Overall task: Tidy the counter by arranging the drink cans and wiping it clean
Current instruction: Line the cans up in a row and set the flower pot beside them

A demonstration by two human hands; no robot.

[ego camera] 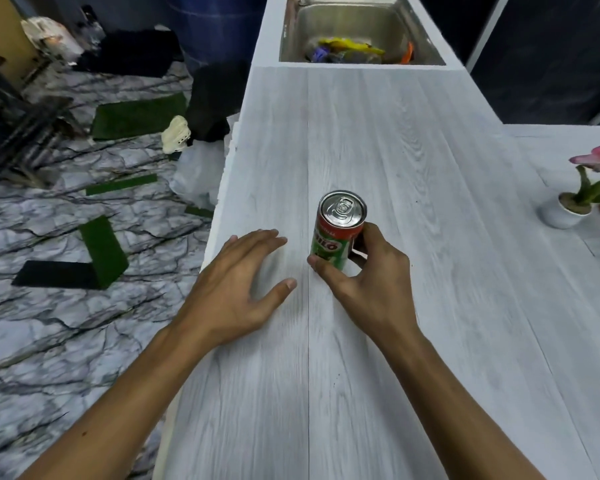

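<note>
Gripping a drink can (338, 230) low on its body with the right hand (371, 282): thumb on the near-left of the wall, fingers curled round the far-right side, wrist coming in from the near right. Leaves the red upper band and the silver lid showing above the knuckles.

Standing upright, or very nearly so, near the middle of the bench (413, 140). Long axis vertical, pull-tab lid facing up, green printed face turned toward the near left. Cannot tell whether the base rests on the surface or hangs just off it, hidden as it is behind thumb and fingers.

Just left of the can and apart from it, the left hand (236, 289), palm down, fingers straight and loosely spread, thumb out toward the can, holding nothing. Close to the bench's left edge. Touching the surface or hovering over it: not clear, given some blur there.

Nearer by far the right hand, already on the can, so probably a lift or slide by that hand next, toward wherever the cans are to be lined up. No second can and no cloth in view; judged early in the task, wiping not yet begun.

Farther out, at the far end of the bench, a steel sink (291, 32) with coloured bits in its basin. Well off to the right, a potted flower (565, 209) in a white pot.

Worth minding: a tall narrow body gripped low, so likely to tip if pushed sideways fast. Safer lifted straight along its axis, or slid slowly.
</note>
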